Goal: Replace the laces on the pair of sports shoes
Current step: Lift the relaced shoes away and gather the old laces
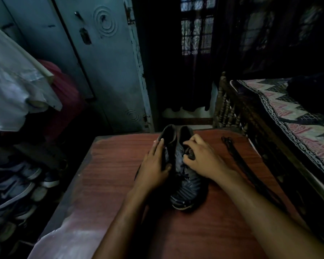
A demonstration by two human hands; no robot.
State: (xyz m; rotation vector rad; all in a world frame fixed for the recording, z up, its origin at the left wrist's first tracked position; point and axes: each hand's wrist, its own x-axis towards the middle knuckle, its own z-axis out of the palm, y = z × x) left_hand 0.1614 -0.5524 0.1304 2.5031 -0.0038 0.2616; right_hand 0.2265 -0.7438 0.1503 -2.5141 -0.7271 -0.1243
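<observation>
**Both hands on the dark shoes at mid-frame**

I see the pair of dark sports shoes (183, 165) standing side by side on the reddish wood-grain tabletop (108, 165), just below the centre of the frame, heels toward the top and toes toward the bottom. The shoe on the right shows its ribbed toe and a few dark crossings of lace (183, 173) over the tongue; the other shoe is mostly hidden behind the left hand.

My left hand (155, 165) lies flat along the outer side of the left-of-frame shoe, fingers (158, 144) straight and pressed against its collar, the thumb against the shoe's inner side lower down. My right hand (200, 157) sits over the upper of the other shoe with its fingers (190, 143) curled down onto the tongue area; in this dim light I cannot tell whether they pinch the lace or only grip the upper.

To the right of the shoes, well apart from them, a bundle of loose dark laces (238, 165) stretches along the tabletop toward the lower right.

At the right edge stands a bed (288, 113) with a patterned cover. At lower left more shoes (17, 186) sit on a rack.
</observation>
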